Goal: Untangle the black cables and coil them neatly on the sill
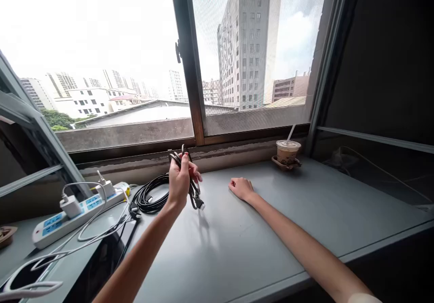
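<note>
My left hand [180, 181] is raised above the grey table [217, 258], closed around a folded dark cable [194, 193]. Loops of it stick out above the thumb, and a plug end with a light metal tip hangs below the fingers. My right hand [241, 188] rests on the tabletop, its fingers curled in; whether anything is inside them is hidden. Behind and left of my left hand lies a coiled black cable [144, 197] with its connector end near the power strip.
At left, a white power strip [81, 212] holds white charger plugs [70, 206] with white cords trailing forward. A lidded drink cup [288, 151] with a straw stands in a cardboard holder [286, 164] at back right. Windows [195, 68] run behind the table.
</note>
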Motion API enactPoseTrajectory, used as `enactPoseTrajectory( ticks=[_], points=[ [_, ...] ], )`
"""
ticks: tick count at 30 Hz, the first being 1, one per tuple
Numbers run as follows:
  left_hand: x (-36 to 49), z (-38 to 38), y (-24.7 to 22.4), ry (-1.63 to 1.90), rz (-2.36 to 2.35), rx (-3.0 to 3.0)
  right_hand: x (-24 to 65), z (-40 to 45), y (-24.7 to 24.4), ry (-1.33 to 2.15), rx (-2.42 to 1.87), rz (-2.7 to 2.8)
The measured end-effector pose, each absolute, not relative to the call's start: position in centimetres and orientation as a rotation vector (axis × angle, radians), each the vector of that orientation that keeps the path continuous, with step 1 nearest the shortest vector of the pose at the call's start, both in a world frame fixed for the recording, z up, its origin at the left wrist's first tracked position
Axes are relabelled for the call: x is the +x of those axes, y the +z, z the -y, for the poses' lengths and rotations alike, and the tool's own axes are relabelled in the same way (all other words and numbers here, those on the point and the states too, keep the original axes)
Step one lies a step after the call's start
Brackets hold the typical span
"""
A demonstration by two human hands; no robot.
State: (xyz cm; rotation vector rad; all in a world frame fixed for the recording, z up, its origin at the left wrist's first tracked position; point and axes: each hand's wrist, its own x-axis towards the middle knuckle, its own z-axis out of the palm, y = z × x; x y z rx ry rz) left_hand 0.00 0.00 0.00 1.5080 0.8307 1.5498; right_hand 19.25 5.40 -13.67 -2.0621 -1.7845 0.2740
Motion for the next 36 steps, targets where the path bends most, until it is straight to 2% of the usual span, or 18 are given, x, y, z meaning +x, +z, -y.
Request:
enactPoseTrajectory(
  ticks=[5, 9, 13, 17, 21, 24, 29, 36],
  points=[
    [0.6, 1.0, 6.2, 1.358, -0.694, 1.567, 19.2, -5.5, -13.9, 0.307, -2.017, 1.752],
    [-0.2, 1.3, 8.3, 1.371, -0.597, 1.587, 19.2, -5.3, -13.7, 0.328, -1.936, 1.693],
    [-1.2, 0.9, 8.0, 1.293, -0.628, 1.715, 19.0, -4.5, -10.9, 0.311, -1.786, 1.481],
    [-1.6, 0.1, 7.4, 1.239, -0.676, 1.791, 17.7, -2.9, -4.9, 0.349, -1.513, 1.374],
    [-1.0, -0.3, 7.2, 1.218, -0.718, 1.827, 14.5, -1.3, 1.7, 0.55, -1.167, 1.566],
    [-1.0, -0.2, 7.3, 1.266, -0.718, 1.9, 11.6, -0.6, 5.2, 0.861, -0.805, 1.524],
    [-2.7, -0.3, 7.8, 1.444, -0.669, 1.876, 8.5, -0.2, 7.2, 0.98, -0.603, 1.394],
    [-4.1, -1.1, 8.0, 1.449, -0.727, 2.013, 8.3, -0.1, 7.2, 1.164, -0.491, 1.341]
  ],
)
